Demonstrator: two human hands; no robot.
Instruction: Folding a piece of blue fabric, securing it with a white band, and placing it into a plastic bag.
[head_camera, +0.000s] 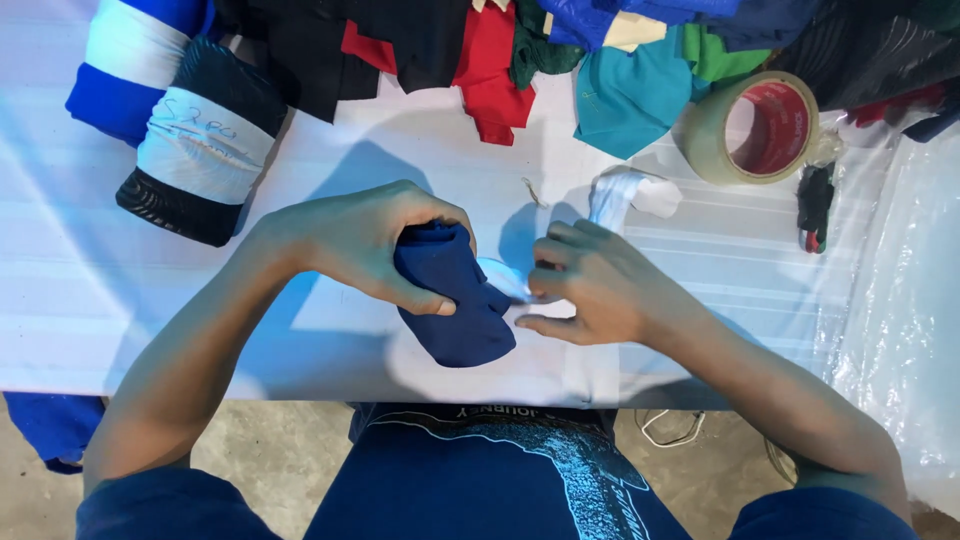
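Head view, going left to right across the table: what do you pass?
Black cloth roll with white band → left hand → navy cloth roll → right hand → roll of tape → clear plastic sheet.
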